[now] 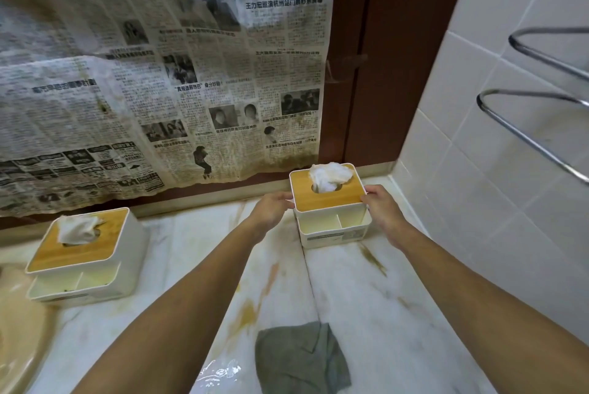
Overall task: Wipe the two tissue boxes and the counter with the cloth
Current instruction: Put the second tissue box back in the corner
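Two white tissue boxes with wooden lids stand on the stained marble counter [357,291]. The right tissue box [331,221] is at the back, near the tiled corner, with a tissue poking up. My left hand [272,207] grips its left side and my right hand [381,209] grips its right side, at the lid's edge. The left tissue box [86,253] stands apart at the left, untouched. A grey cloth [301,358] lies crumpled on the counter near the front, between my forearms, in neither hand.
Newspaper [153,75] hangs over the back wall down to the counter. A beige basin [19,330] sits at the far left. A white tiled wall [478,170] with chrome towel rails [535,126] closes the right side. A wet patch [220,373] shines near the front.
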A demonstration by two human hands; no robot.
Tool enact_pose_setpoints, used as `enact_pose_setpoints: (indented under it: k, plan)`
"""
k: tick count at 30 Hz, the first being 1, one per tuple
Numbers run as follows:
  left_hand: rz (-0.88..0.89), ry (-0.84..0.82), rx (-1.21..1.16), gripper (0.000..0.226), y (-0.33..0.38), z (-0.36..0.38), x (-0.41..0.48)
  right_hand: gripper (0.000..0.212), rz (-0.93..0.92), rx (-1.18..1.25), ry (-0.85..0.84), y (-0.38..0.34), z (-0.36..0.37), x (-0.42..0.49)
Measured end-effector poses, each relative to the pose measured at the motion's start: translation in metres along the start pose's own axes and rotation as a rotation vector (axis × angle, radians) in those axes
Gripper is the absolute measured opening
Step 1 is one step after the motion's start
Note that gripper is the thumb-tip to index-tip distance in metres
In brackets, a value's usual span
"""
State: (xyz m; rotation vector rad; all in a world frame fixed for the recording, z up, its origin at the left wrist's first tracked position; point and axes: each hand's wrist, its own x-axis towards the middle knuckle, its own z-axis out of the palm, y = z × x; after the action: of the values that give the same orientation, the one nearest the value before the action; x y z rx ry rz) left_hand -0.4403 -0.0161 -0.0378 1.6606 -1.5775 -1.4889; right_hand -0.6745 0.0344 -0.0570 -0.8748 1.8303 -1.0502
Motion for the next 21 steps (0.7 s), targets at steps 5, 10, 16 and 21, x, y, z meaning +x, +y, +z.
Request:
enact_pose_setpoints:
  k: [5,10,16,21]
  plan:
    - [0.019,-0.002,-0.004,0.035,-0.003,-0.001,0.000,0.029,-0.030,-0.013,-0.042,0.007,-0.005,0.005]
    - [0.036,-0.002,0.053,0.033,-0.016,-0.015,-0.014,0.041,-0.077,-0.083,-0.028,0.011,-0.007,-0.008]
    - [0.103,0.088,0.081,0.020,-0.066,-0.061,-0.077,0.020,-0.348,-0.261,0.252,0.018,0.024,-0.076]
    - [0.168,0.333,0.222,0.017,-0.145,-0.107,-0.143,0.021,-0.529,-0.530,-0.192,0.060,0.075,-0.182]
